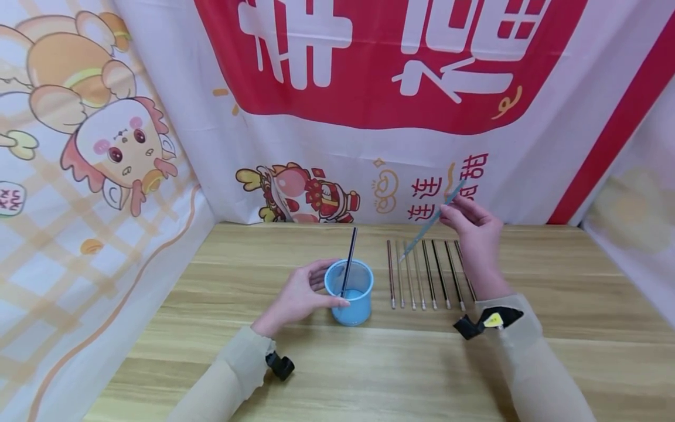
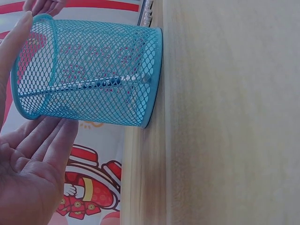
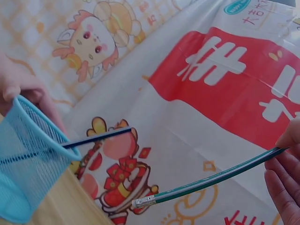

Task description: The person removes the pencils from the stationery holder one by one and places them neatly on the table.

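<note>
A light blue mesh pencil cup (image 1: 352,315) stands upright on the wooden table, with one dark pencil (image 1: 350,252) leaning in it. My left hand (image 1: 300,293) holds the cup from the left, thumb at the near side by the rim and fingers at the far side. My right hand (image 1: 479,234) is raised above the table, right of the cup. Between thumb and fingers it pinches a green striped pencil (image 3: 211,179) near one end. The pencil slants down to the left, its eraser end lowest, apart from the cup.
Several pencils lie side by side in a row (image 1: 429,275) right of the cup, eraser ends toward me. Behind the table (image 1: 358,375) hangs a red and white printed cloth (image 1: 369,105). Another printed cloth (image 1: 63,246) hangs on the left.
</note>
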`<action>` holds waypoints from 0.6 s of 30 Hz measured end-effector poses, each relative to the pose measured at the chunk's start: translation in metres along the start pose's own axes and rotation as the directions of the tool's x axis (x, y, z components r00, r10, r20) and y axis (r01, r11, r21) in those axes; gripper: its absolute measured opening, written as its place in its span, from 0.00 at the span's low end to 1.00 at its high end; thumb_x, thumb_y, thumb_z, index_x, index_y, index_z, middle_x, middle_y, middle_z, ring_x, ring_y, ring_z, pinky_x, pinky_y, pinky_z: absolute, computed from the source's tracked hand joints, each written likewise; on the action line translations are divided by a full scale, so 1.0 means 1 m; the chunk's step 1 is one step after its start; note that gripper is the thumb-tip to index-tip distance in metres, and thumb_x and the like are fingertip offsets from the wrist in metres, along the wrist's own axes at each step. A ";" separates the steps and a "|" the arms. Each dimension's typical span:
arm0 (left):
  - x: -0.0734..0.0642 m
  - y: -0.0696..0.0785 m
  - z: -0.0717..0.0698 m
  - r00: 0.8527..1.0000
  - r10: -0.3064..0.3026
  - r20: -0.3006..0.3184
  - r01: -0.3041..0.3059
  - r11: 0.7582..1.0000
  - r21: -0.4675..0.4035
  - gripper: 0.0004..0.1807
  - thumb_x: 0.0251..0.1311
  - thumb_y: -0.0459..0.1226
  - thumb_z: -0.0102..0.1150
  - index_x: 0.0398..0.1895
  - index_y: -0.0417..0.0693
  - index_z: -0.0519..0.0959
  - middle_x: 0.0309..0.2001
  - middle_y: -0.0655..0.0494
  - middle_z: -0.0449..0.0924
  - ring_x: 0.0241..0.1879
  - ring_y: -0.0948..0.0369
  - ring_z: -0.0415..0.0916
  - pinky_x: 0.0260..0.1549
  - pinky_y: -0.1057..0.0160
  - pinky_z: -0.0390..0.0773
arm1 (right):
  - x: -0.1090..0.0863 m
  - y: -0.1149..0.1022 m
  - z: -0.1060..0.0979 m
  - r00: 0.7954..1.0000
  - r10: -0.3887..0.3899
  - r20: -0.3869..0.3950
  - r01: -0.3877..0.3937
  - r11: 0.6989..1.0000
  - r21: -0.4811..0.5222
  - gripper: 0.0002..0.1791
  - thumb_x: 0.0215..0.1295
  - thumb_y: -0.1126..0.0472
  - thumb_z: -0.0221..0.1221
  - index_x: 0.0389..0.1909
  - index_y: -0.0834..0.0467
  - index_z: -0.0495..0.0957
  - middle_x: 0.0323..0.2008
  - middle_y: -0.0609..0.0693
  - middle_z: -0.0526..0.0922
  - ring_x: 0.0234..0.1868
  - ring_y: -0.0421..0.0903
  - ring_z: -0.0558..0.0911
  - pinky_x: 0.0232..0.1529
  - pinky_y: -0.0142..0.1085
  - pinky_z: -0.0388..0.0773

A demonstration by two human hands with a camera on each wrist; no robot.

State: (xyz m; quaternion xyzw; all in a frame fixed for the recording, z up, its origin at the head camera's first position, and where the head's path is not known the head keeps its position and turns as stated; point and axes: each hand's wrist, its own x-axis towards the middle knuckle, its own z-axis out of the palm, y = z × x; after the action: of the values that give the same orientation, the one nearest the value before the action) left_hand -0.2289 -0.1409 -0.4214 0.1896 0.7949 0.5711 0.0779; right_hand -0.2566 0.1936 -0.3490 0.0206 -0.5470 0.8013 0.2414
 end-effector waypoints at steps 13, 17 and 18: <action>0.001 -0.002 0.001 1.000 0.000 -0.009 0.000 1.000 0.011 0.45 0.46 0.39 0.84 0.70 0.50 0.72 0.65 0.54 0.76 0.63 0.54 0.75 0.63 0.56 0.74 | 0.029 0.001 -0.051 0.992 0.054 -0.116 -0.056 0.998 -0.016 0.20 0.56 0.70 0.74 0.51 0.65 0.85 0.39 0.54 0.88 0.38 0.44 0.87 0.41 0.32 0.86; 0.001 -0.003 0.000 1.000 -0.002 -0.010 0.003 1.000 0.007 0.45 0.46 0.39 0.83 0.70 0.50 0.72 0.65 0.53 0.76 0.63 0.54 0.75 0.63 0.56 0.74 | 0.036 -0.001 -0.069 0.983 0.088 -0.163 -0.102 0.991 -0.084 0.19 0.56 0.68 0.75 0.50 0.63 0.86 0.42 0.52 0.89 0.40 0.43 0.87 0.43 0.31 0.85; 0.001 -0.003 0.000 1.000 -0.002 -0.009 0.002 1.000 0.003 0.44 0.46 0.39 0.83 0.70 0.50 0.73 0.65 0.53 0.76 0.63 0.54 0.75 0.63 0.56 0.74 | 0.037 -0.002 -0.074 0.980 0.099 -0.171 -0.117 0.988 -0.099 0.20 0.56 0.67 0.75 0.51 0.62 0.86 0.42 0.51 0.88 0.41 0.42 0.87 0.43 0.30 0.85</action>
State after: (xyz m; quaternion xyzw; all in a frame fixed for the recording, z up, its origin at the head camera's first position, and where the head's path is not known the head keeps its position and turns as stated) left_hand -0.2308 -0.1410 -0.4240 0.1864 0.7963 0.5706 0.0743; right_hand -0.2718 0.2730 -0.3656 -0.0888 -0.5684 0.7811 0.2428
